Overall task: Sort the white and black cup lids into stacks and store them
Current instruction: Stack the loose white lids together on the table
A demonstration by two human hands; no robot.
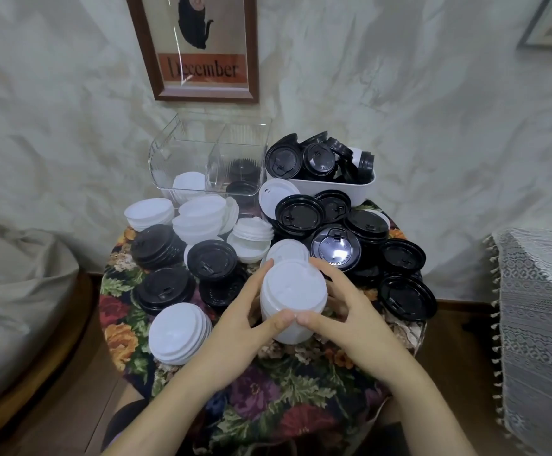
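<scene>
Above the floral tablecloth [268, 406], a stack of white lids [292, 299] sits between the left hand [235, 327] and right hand [350, 320], curled fingers gripping its sides, thumbs meeting at its near edge.

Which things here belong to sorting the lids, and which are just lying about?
Job: white stack, gripped by left hand and right hand; other white lids; black lids; clear bin; white tub.
Lying about: December print; lace cloth; tablecloth.
</scene>
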